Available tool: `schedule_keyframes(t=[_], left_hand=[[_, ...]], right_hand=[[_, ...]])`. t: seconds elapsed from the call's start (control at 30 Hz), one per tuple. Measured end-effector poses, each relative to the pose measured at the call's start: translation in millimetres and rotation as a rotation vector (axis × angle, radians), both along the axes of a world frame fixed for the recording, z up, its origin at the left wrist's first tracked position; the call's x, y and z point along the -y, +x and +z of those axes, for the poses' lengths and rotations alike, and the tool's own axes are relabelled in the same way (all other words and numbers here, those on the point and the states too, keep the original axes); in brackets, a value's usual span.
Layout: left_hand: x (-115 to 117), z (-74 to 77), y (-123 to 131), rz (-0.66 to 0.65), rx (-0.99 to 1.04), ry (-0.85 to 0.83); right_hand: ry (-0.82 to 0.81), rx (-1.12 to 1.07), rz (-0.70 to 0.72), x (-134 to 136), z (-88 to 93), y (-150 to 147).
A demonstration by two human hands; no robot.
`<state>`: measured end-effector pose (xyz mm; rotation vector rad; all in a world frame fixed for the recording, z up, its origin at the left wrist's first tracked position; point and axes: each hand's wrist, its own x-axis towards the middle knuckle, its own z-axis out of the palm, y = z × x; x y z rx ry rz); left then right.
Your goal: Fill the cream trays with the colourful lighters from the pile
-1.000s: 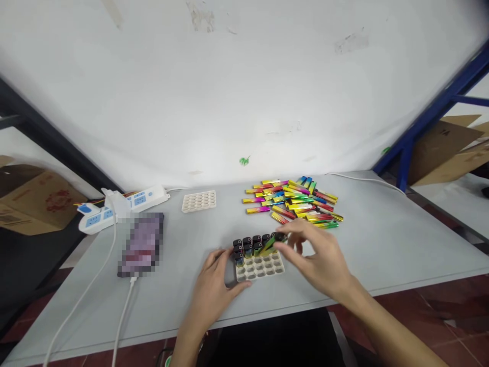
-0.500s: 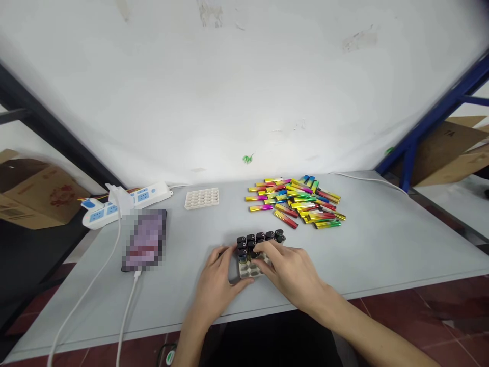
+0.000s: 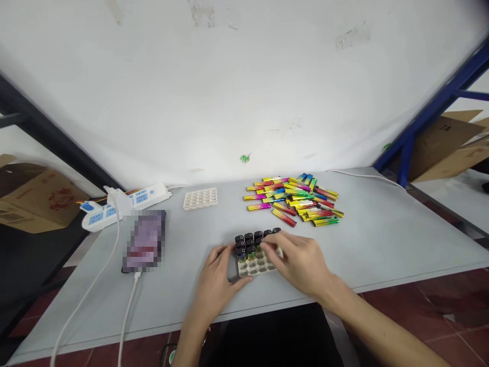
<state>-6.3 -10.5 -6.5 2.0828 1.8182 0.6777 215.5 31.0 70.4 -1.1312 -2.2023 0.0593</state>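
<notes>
A beige tray (image 3: pixel 255 267) with rows of round holes lies near the table's front edge. Several black-capped sticks (image 3: pixel 250 243) stand upright in its far rows. My left hand (image 3: pixel 215 279) grips the tray's left side, thumb along the front edge. My right hand (image 3: pixel 301 261) reaches in from the right, its fingers bent together over the standing sticks at the tray's right part. What the fingertips pinch is hidden. A loose pile of shiny multicoloured sticks (image 3: pixel 294 200) lies farther back on the right.
A second, empty beige tray (image 3: pixel 200 198) sits at the back. A white power strip (image 3: pixel 124 200) and a phone (image 3: pixel 144 239) on a white cable (image 3: pixel 128 311) lie at the left. Cardboard boxes (image 3: pixel 34 196) and a blue frame (image 3: pixel 424 120) flank the grey table (image 3: pixel 382 239).
My right hand brought a stick from above the tray's far right corner down into the tray, then shifted slightly right. The left hand has stayed on the tray.
</notes>
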Motion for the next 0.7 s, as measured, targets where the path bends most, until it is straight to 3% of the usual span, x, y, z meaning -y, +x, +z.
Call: schedule_keyframes(t=[0.13, 0.2, 0.27, 0.37, 0.43, 0.57, 0.7], left_hand=[[0, 0.8, -1, -0.004, -0.009, -0.019], [0, 0.8, -1, -0.002, -0.013, -0.027], [0, 0.6, -1, 0.005, -0.014, -0.031], [1, 0.2, -1, 0.015, -0.008, -0.028], [1, 0.0, -1, 0.015, -0.007, -0.019], [1, 0.3, -1, 0.011, -0.023, -0.012], [0, 1.7, 0, 0.018, -0.032, -0.031]], right_hand=[[-0.012, -0.045, -0.28, -33, -14.1, 29], [-0.084, 0.038, -0.412, -49, -28.1, 42], [-0.151, 0.159, -0.451, -58, -43.7, 52], [-0.164, 0.23, -0.455, -59, -61.2, 60], [-0.126, 0.168, -0.434, -55, -64.2, 63], [-0.135, -0.162, -0.351, -54, -49.2, 64], [-0.429, -0.639, -0.168, -62, -27.5, 56]])
